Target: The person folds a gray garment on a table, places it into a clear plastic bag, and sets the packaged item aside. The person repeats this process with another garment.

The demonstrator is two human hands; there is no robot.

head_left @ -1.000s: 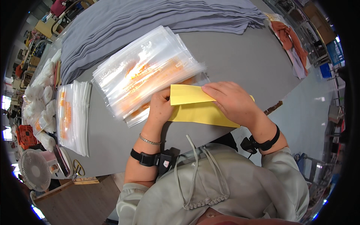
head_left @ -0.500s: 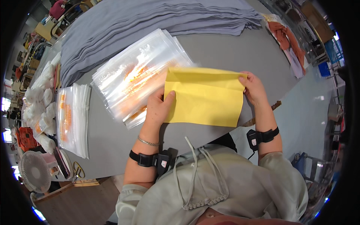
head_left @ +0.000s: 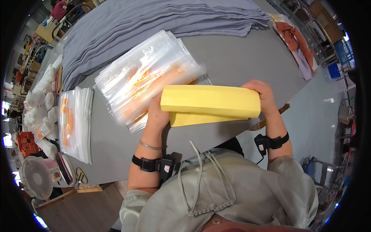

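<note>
A yellow sheet (head_left: pixel 210 101) is stretched between my two hands, its upper part folded over toward me. Below the fold, a strip of its lower part shows above the grey tabletop. My left hand (head_left: pixel 157 110) grips the sheet's left end, with most fingers hidden behind it. At the right end, my right hand (head_left: pixel 263 94) is closed on the upper corner, fingertips out of sight. Under and beside my left hand lies a fanned stack of clear plastic bags (head_left: pixel 143 73) with orange printing.
Layered grey-blue cloth (head_left: pixel 154 19) covers the table's far side. On the left are another bag stack (head_left: pixel 77 127), crumpled white plastic (head_left: pixel 44 100), a small fan (head_left: pixel 37 177) and scissors (head_left: pixel 81 175). Orange cloth (head_left: pixel 295 36) lies by the right edge of the grey table (head_left: pixel 232 52).
The yellow sheet, held out flat before, is now folded over at the top, its upper part brought down toward me. My right hand has moved slightly down.
</note>
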